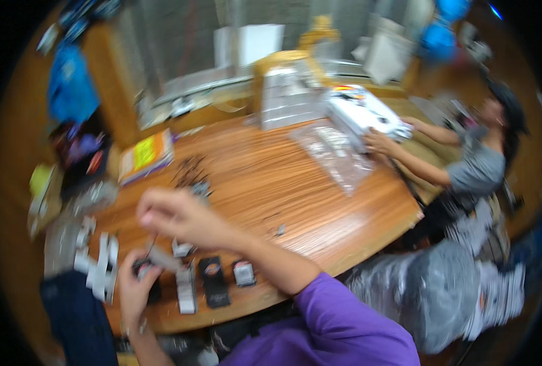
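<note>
My left hand (135,283) is closed, with the fingertips pinching a small black tag (142,267) near the table's front left edge. A pale strip (164,258) sticks out beside that tag. Above it, my right hand (176,213) is raised with its fingers bent together. A thin dark line shows just under those fingertips, but blur hides what they grip. To the right of my left hand lie a stack of pale tags (186,290), a pile of black tags (213,280) and a smaller black-and-white stack (244,273).
White card strips (103,265) lie at the left edge. Dark cords (190,171) are heaped behind my right hand, near an orange-and-yellow packet (146,157). A clear plastic bag (335,152) and white box (368,113) are at the far right, by another person's hands (381,143).
</note>
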The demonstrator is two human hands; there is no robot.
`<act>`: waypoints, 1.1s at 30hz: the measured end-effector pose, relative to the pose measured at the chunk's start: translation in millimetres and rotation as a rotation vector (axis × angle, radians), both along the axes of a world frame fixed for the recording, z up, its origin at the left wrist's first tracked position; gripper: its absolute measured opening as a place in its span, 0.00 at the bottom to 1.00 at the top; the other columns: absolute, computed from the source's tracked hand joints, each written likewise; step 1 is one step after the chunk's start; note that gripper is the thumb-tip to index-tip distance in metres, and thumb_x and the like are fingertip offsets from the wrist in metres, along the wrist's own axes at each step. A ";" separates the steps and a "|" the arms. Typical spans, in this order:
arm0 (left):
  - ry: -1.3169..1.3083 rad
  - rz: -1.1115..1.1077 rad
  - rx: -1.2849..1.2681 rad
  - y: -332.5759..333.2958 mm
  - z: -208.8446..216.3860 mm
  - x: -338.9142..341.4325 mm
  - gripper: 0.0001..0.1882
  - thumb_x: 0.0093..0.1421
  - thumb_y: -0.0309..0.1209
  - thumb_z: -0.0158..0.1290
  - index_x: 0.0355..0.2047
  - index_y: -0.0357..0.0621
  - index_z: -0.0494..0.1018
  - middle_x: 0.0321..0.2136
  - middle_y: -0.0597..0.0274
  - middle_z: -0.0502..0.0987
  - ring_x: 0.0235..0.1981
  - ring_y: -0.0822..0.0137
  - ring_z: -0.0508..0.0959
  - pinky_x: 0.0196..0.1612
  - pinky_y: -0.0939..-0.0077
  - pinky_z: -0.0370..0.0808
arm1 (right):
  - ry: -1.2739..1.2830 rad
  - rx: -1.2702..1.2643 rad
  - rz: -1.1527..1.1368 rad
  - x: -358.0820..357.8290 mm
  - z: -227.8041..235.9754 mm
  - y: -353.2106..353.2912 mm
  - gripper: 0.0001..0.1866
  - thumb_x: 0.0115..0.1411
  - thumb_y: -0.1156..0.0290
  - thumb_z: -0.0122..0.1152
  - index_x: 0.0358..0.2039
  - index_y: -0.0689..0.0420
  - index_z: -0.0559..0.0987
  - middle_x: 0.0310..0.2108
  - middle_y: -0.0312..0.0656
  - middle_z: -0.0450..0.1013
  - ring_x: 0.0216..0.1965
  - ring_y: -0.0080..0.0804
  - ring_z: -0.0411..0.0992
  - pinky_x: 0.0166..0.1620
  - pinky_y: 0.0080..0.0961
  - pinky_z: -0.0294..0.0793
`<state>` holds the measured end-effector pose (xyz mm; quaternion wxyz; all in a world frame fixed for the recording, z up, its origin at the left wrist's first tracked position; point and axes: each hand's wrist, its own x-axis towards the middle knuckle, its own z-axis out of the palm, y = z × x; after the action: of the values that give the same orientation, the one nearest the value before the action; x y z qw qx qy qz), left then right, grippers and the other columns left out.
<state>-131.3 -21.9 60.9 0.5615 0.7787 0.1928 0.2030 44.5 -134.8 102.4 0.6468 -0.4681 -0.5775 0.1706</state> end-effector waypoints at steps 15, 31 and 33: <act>-0.210 -0.192 -0.168 9.2 2.3 2.0 0.17 0.47 0.21 0.57 0.37 0.39 0.66 0.34 0.66 0.72 0.39 0.73 0.71 0.44 0.81 0.69 | 0.235 -0.084 -0.037 5.7 -3.4 9.9 0.06 0.59 0.72 0.50 0.31 0.61 0.71 0.22 0.39 0.70 0.25 0.20 0.67 0.31 0.16 0.65; -0.451 0.099 -0.215 14.7 13.6 -5.2 0.09 0.53 0.24 0.53 0.36 0.37 0.72 0.33 0.65 0.74 0.34 0.77 0.72 0.40 0.84 0.69 | 0.292 -0.178 0.081 -28.4 -5.9 10.6 0.11 0.56 0.81 0.50 0.41 0.64 0.68 0.24 0.38 0.70 0.28 0.21 0.69 0.33 0.16 0.67; -0.481 0.081 -0.337 12.6 14.7 -4.7 0.09 0.53 0.24 0.53 0.36 0.37 0.72 0.32 0.64 0.74 0.32 0.77 0.73 0.39 0.85 0.70 | 0.313 -0.223 0.124 -36.4 -6.5 13.0 0.11 0.55 0.82 0.51 0.40 0.62 0.66 0.24 0.37 0.70 0.28 0.20 0.69 0.34 0.15 0.67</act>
<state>-136.0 -9.3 75.7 0.7038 0.5957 0.1163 0.3692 8.0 -121.8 95.9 0.6609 -0.4682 -0.4751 0.3438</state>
